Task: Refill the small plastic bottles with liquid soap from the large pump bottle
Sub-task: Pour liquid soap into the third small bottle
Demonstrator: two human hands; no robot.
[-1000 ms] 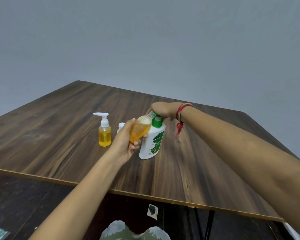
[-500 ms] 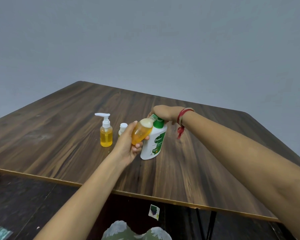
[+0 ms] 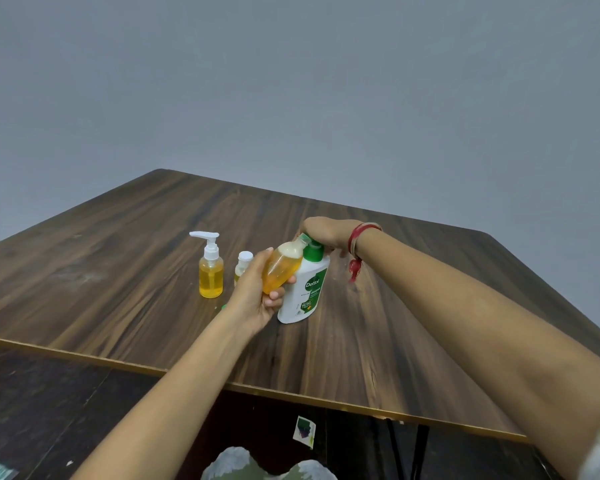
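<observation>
The small bottle [image 3: 280,270] in hand is well filled with orange-yellow soap, with pale foam gathered under its neck. It is off the desk [image 3: 118,271] and tilted, its base low toward the person and its mouth raised against the spout of the large pump bottle [image 3: 305,292]. The left grip [image 3: 253,292] is wrapped round the lower half of this small bottle, thumb along the near side and fingertips showing under its base. The large pump bottle, white with a green collar and a green Dettol label, stands upright on the desk just to the right of the small one, touching it. The right grip [image 3: 321,232] lies on top of the pump head with fingers curled down over it, hiding most of the head; only the tip of the spout shows. A red thread [image 3: 356,252] circles the right wrist, its end hanging down. To the left, a pump-topped small bottle [image 3: 211,275] stands upright on the desk, filled with the same yellow liquid. Between it and the left grip stands a capped small bottle [image 3: 244,261] with a white top, partly hidden behind the hand. A tiny green bit [image 3: 223,306] lies on the desk near the left wrist. Behind the desk is a plain grey wall [image 3: 291,98]; below its near edge, a scrap of paper [image 3: 304,432] lies on the dark floor [image 3: 49,410].
</observation>
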